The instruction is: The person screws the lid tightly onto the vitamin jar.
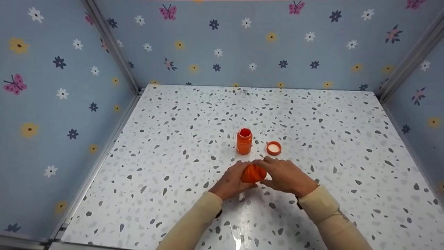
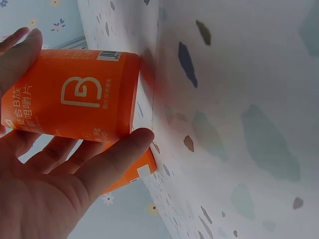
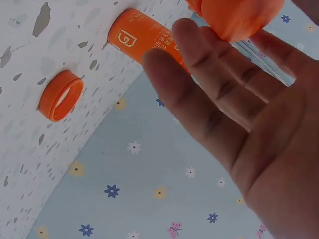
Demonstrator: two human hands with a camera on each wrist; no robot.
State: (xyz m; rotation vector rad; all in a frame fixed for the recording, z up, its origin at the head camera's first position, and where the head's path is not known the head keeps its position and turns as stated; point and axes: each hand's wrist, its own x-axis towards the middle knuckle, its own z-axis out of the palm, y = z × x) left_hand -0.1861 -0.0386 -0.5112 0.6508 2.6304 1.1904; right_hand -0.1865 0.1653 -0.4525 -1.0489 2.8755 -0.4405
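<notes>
Near the middle of the table, my left hand (image 1: 233, 182) grips an orange bottle (image 2: 79, 92) with pale lettering round its body. In the left wrist view its base is close to the table; whether they touch I cannot tell. My right hand (image 1: 286, 175) is at the upper end of the same bottle, thumb on one side and fingers on the other. Its lower fingers stretch out free in the right wrist view. Fingers hide most of the held bottle's top. Just beyond the hands, a second orange bottle (image 1: 244, 142) stands upright with its mouth uncovered.
An orange screw cap (image 1: 274, 148) with a whitish inside lies to the right of the standing bottle, inner side up. The speckled white table (image 1: 173, 139) is bordered by blue flowered panels (image 1: 229, 41) at the back and both sides.
</notes>
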